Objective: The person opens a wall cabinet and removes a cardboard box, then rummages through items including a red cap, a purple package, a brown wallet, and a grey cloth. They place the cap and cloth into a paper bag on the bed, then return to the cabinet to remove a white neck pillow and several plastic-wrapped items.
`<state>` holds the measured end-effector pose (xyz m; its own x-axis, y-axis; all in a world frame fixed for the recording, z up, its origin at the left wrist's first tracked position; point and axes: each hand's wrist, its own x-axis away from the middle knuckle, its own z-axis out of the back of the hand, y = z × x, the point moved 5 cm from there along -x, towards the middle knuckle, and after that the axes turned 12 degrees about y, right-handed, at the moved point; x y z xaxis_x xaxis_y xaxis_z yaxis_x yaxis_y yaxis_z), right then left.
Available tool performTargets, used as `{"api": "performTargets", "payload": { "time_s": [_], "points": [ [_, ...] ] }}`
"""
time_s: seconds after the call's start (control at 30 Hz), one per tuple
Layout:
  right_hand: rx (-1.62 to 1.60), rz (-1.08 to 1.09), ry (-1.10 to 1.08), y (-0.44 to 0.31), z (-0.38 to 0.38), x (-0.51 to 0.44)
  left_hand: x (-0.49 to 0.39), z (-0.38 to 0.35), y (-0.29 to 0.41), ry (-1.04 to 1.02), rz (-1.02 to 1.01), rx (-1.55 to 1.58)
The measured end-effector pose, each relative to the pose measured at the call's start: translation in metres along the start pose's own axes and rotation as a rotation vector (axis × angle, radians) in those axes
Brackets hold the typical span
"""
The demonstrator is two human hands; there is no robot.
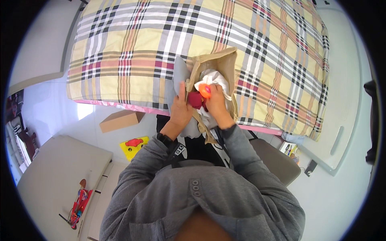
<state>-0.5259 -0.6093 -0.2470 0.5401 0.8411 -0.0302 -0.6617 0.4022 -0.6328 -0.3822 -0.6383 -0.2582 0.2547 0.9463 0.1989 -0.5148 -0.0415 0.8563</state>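
A tan fabric bag (pixel 214 59) lies at the edge of the bed with its mouth open toward me. White cloth (pixel 213 76) sits inside it, with a dark red cloth item (pixel 196 100) lower down at the left. My right hand (pixel 217 101) is in the opening, with its fingers around a round orange object (pixel 205 90) against the white cloth. My left hand (pixel 181 109) rests along the bag's left side, one finger stretched out and the thumb side beside the dark red item. Whether it grips the bag's wall is hidden. Grey fabric (pixel 180 70) lies left of the bag.
A plaid quilt (pixel 144 39) covers the bed. On the floor at left are a cardboard box (pixel 120 120) and a yellow board with a red car (pixel 134 147). A dark stool seat (pixel 276 159) stands at right, near a white panel (pixel 331 114). Toys (pixel 80 206) lie lower left.
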Motion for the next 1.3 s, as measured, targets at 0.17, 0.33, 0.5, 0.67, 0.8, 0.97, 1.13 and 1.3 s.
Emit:
{"api": "performTargets", "payload": {
  "time_s": [0.17, 0.33, 0.5, 0.67, 0.8, 0.97, 1.13, 1.3],
  "points": [
    [-0.081, -0.014, 0.054, 0.024, -0.041, -0.018, 0.001, 0.002, -0.005, 0.015, -0.141, -0.091],
    [-0.102, -0.073, 0.043, 0.030, -0.027, -0.005, 0.001, 0.001, -0.007, -0.025, -0.157, -0.087],
    [-0.307, -0.231, 0.043, 0.039, -0.018, 0.016, 0.010, -0.003, -0.003, -0.022, -0.244, -0.119],
    [0.083, 0.157, 0.011, 0.012, -0.006, 0.028, 0.002, -0.013, -0.001, -0.111, -0.228, -0.152],
    [-0.237, -0.029, -0.071, 0.001, -0.014, 0.040, -0.005, -0.020, -0.010, -0.131, 0.090, -0.169],
    [-0.689, -0.220, -0.201, -0.008, -0.023, 0.053, -0.019, -0.020, -0.031, -0.038, 0.303, 0.015],
    [-0.451, 0.001, -0.208, -0.017, 0.036, 0.059, -0.024, -0.013, -0.057, -0.012, 0.294, -0.125],
    [0.060, -0.037, 0.049, 0.015, 0.083, 0.038, -0.015, -0.014, -0.051, 0.069, 0.223, -0.224]
  ]
}}
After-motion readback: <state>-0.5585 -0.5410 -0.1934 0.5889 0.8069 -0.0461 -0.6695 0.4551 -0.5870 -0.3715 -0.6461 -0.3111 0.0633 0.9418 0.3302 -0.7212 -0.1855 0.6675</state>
